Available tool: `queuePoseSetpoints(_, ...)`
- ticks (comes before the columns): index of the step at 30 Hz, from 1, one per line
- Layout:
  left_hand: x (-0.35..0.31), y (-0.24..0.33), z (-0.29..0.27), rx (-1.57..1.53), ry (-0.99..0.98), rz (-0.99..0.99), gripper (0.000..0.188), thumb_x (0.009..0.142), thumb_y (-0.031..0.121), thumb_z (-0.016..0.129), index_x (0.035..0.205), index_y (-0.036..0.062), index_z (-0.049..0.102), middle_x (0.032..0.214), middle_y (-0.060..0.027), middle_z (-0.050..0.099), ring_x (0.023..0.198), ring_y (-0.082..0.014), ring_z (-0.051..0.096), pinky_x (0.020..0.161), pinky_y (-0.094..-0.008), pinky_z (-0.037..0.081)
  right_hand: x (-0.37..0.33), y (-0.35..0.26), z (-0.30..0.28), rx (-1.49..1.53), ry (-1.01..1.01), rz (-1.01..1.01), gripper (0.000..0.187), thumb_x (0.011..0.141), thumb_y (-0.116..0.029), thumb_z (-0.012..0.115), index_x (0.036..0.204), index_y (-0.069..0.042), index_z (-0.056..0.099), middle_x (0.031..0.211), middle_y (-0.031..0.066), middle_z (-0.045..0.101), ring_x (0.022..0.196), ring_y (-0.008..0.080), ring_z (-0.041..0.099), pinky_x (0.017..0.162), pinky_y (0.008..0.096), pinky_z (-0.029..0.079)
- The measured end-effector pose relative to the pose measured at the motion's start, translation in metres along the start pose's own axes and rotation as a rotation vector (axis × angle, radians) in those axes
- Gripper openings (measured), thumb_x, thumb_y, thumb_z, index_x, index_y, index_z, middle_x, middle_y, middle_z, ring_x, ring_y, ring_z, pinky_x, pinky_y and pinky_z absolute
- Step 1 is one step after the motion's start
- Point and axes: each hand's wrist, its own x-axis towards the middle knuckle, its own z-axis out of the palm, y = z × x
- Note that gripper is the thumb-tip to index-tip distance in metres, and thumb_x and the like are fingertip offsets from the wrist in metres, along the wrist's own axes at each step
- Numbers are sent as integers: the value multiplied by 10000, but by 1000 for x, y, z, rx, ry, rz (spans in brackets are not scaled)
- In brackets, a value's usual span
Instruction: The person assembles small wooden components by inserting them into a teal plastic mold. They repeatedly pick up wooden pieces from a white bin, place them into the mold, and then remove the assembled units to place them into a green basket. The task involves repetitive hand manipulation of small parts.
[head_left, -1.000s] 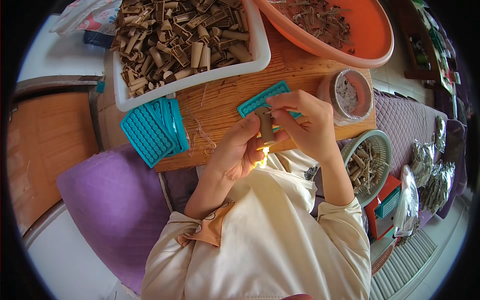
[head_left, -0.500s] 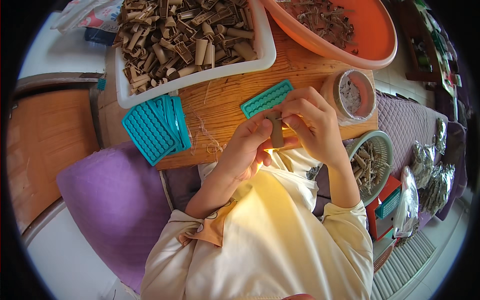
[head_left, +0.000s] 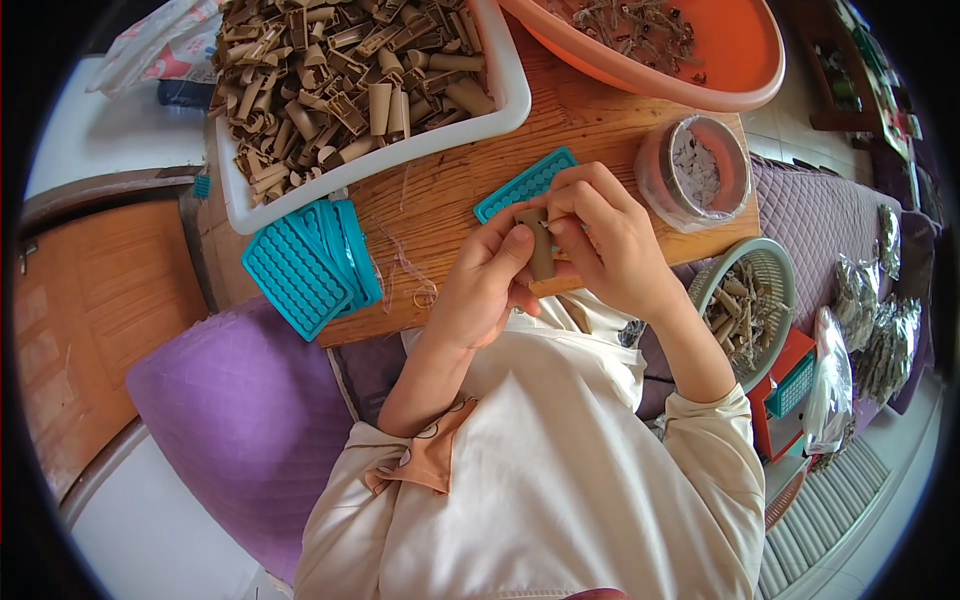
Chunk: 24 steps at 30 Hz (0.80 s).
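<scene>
Above my lap, my left hand (head_left: 478,285) grips a brown half-tube plastic piece (head_left: 541,252), the thumb lying along its upper part. My right hand (head_left: 615,245) is closed in a pinch at the piece's upper right edge. Whatever sits between those right fingertips is too small and too covered to make out. Just beyond both hands, a teal moulded tray (head_left: 520,185) with a scalloped pattern lies on the wooden table (head_left: 440,190). More teal trays (head_left: 300,265) are stacked at the table's left corner.
A white bin (head_left: 375,155) heaped with brown pieces stands at the far left. At the far right is an orange basin (head_left: 735,75) holding small parts. A tub (head_left: 735,170) of white bits sits by the right edge, with a green basket (head_left: 790,285) below it.
My right fingertips have closed in on the top of the brown piece, and the thin bit seen between them earlier is covered. The whole view has shifted slightly.
</scene>
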Motion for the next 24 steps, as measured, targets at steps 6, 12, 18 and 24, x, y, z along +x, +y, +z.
queuePoseSetpoints(6, -4, -5, 1, 55, -15, 19, 365, 901, 248, 399, 1167, -2, 395, 873, -60, 553, 694, -92, 591, 428, -158, 486, -5, 7, 4, 19, 42, -18, 139, 711, 37, 544, 812, -14, 463, 839, 105, 482, 659, 269, 512, 537, 326, 448)
queuePoseSetpoints(12, -6, -6, 4, 95, -13, 48, 354, 904, 236, 390, 1169, 0, 394, 899, -72, 554, 736, -107, 594, 441, -163, 496, -8, 8, 3, 18, 18, -44, 158, 683, 46, 565, 772, -24, 454, 839, 92, 484, 663, 261, 517, 527, 319, 447)
queuePoseSetpoints(18, -5, -8, 2, 164, -23, 44, 355, 896, 246, 417, 1154, 2, 407, 919, -66, 555, 753, -93, 584, 503, -174, 496, -9, 8, -6, 71, -62, -40, 153, 693, 51, 568, 776, -13, 457, 856, 99, 475, 737, 249, 525, 589, 304, 457)
queuePoseSetpoints(24, 3, -2, 14, 567, -123, 421, 314, 821, 232, 557, 1066, 43, 503, 1003, -64, 540, 865, -135, 502, 658, -220, 432, -30, 8, -2, 469, 257, 120, 198, 793, -141, 570, 934, -14, 513, 900, 98, 490, 809, 203, 536, 675, 292, 454)
